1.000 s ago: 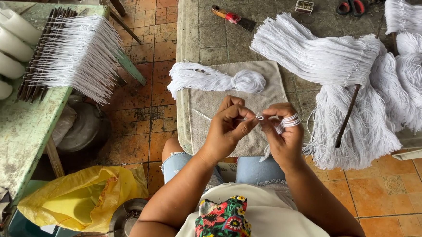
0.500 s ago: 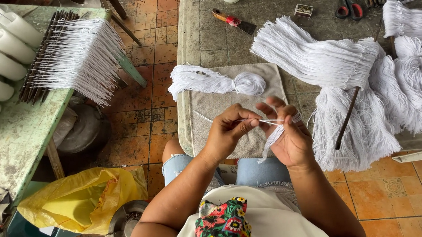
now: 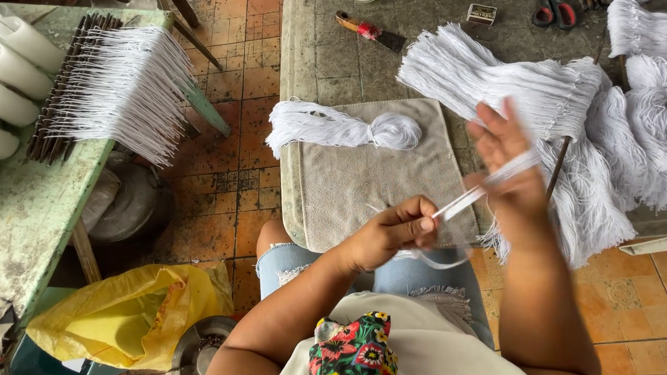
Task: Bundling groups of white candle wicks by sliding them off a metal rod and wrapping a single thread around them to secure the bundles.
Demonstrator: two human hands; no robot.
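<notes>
My left hand (image 3: pixel 393 232) pinches one end of a bundle of white strings (image 3: pixel 471 200) above the grey towel (image 3: pixel 372 178). My right hand (image 3: pixel 507 162) is raised to the right with the strings wound over its spread fingers, so the bundle runs taut between both hands. A loop of string hangs below my left hand over my lap. A tied white string bundle (image 3: pixel 342 126) lies at the towel's far edge.
Big heaps of white string (image 3: pixel 581 109) cover the right of the stone table. A red-handled knife (image 3: pixel 371 33), a small box (image 3: pixel 482 14) and scissors (image 3: pixel 556 9) lie at the back. White strings on dark sticks (image 3: pixel 118 92) and white candles (image 3: pixel 0 94) rest on the green bench. A yellow bag (image 3: pixel 125 313) lies on the floor.
My right hand has lifted up and to the right, pulling the strings taut away from my left hand, which has dropped slightly toward me.
</notes>
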